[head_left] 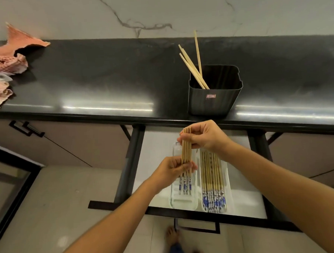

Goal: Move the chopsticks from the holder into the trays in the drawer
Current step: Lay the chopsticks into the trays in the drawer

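Just below the middle of the frame, both hands hold one bundle of chopsticks [186,154] over the open drawer [241,203]. The right hand [205,137] has its grip clamped on the bundle's upper, plain wooden ends; the left hand [172,171] has its grip clamped lower down, just above the blue-patterned ends. The bundle hangs over the left tray [176,200], whose bare bottom shows beneath it. Beside it to the right, the right tray [227,183] holds a row of chopsticks lying flat. Above, on the black surface [101,75], the dark holder [215,96] stands with three chopsticks leaning in it. A pink checked cloth [2,65] lies at upper left.
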